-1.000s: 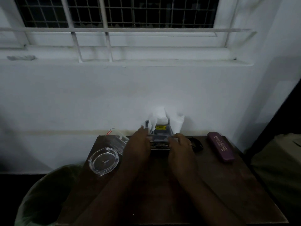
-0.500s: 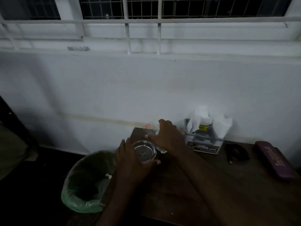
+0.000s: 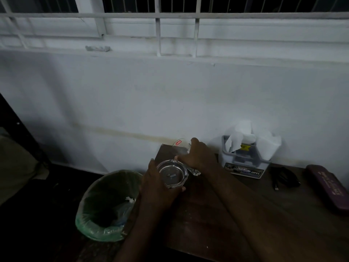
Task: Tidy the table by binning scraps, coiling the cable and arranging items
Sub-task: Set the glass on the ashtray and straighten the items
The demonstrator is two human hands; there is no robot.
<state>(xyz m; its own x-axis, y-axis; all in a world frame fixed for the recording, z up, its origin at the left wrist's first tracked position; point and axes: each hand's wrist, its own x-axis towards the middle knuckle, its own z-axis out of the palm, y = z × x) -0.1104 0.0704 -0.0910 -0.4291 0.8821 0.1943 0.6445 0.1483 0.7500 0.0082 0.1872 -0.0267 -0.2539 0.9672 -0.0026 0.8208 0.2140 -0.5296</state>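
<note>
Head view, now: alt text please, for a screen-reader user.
In dim light, a person's left hand grips a glass ashtray at a wooden table's left end while the right hand holds a clear glass behind it. A green-lined bin stands on the floor left.

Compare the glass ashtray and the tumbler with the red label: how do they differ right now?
The glass ashtray is low, wide and faceted; the tumbler is taller, smooth, with a red label. The left hand cups the ashtray upright; the right hand grips the tumbler tilted. Both are clear glass, at the table's left end.
</note>
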